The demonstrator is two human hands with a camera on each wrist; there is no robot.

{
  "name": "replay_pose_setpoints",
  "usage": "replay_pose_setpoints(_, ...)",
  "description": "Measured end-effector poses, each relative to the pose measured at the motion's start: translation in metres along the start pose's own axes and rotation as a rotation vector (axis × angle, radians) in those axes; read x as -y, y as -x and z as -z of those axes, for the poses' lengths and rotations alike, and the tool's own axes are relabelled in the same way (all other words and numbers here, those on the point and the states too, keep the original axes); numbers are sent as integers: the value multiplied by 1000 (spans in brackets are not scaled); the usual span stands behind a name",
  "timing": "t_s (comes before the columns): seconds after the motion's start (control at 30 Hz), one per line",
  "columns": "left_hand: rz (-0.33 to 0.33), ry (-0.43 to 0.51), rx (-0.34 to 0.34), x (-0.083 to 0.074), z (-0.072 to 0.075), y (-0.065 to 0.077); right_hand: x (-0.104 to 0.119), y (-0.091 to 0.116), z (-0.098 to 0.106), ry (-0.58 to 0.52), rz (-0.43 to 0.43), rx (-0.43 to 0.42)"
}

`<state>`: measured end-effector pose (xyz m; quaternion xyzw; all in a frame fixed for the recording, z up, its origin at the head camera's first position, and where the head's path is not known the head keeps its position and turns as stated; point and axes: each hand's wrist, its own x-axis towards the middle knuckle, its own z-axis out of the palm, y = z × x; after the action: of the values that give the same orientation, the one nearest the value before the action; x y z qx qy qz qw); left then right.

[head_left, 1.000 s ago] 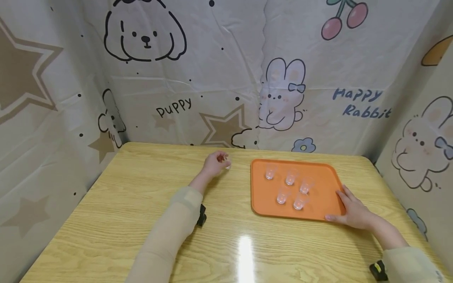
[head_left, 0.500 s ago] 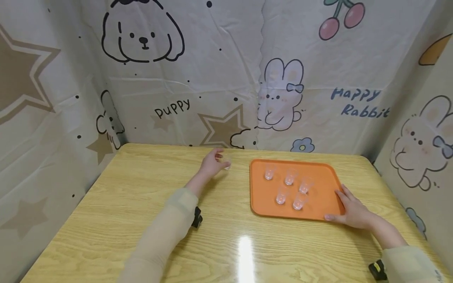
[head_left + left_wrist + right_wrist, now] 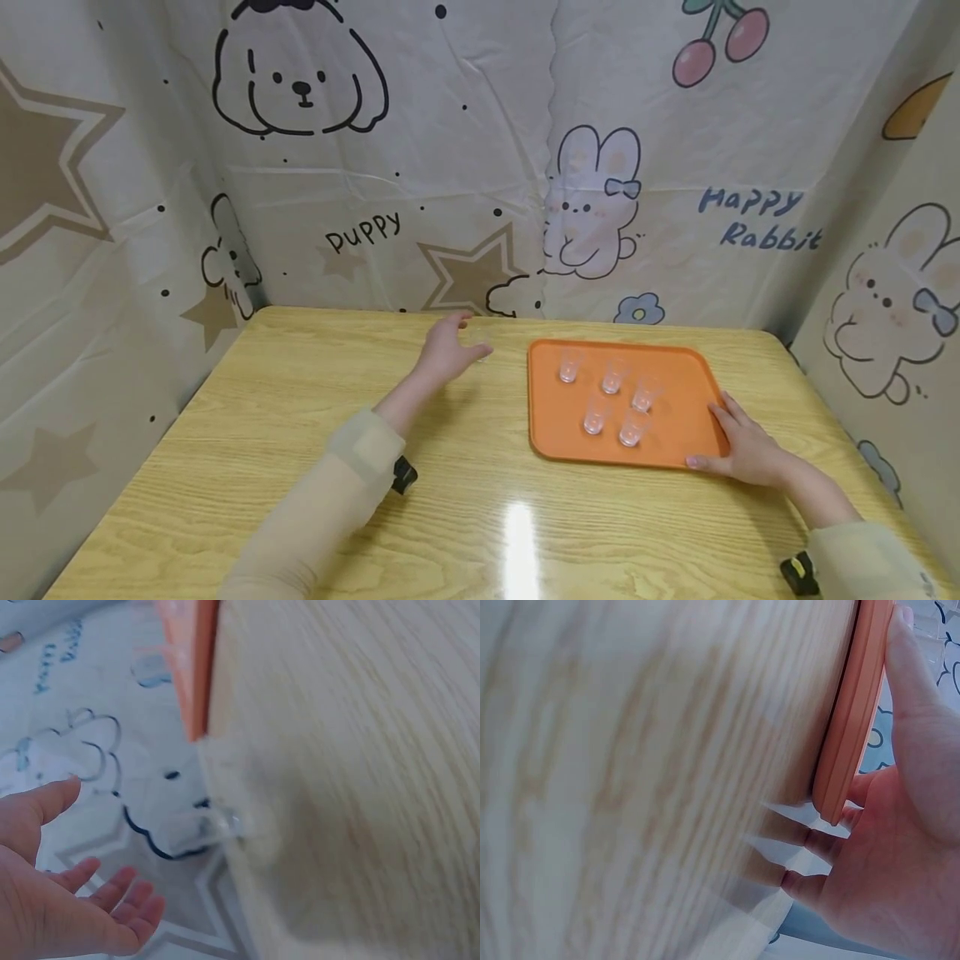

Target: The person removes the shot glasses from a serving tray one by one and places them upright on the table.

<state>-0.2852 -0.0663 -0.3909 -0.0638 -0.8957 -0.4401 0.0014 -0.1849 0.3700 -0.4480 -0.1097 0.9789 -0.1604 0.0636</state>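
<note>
My left hand (image 3: 444,350) is beside a small clear cup (image 3: 483,353) standing on the table near its back edge. Thumb and fingers are spread apart. In the left wrist view the cup (image 3: 225,825) is faint, with a gap between it and the hand (image 3: 82,900). My right hand (image 3: 753,450) rests on the front right corner of an orange tray (image 3: 682,417), its fingers mostly straight. In the right wrist view its thumb lies along the tray rim (image 3: 847,727), and some fingertips reach down to the tabletop. Several clear cups (image 3: 612,382) stand on the tray.
The wood-grain table (image 3: 315,400) ends at a printed cloth backdrop (image 3: 465,167), which also rises at the left and right sides. A black wrist device (image 3: 403,475) hangs under the left sleeve and another (image 3: 799,573) by the right sleeve.
My left hand held the clear cup a second ago; its fingers have since spread and moved slightly left, leaving the cup on the table. The right hand and tray stay put.
</note>
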Motion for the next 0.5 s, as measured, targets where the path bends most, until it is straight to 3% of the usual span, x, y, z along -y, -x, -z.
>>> replay_pose_setpoints(0.23,-72,49,35,-23,-4,16,1,1,1,-15,-6,7)
replay_pose_setpoints(0.5,-159,104,96,-41,-24,31,0,0,0,-23,-6,7)
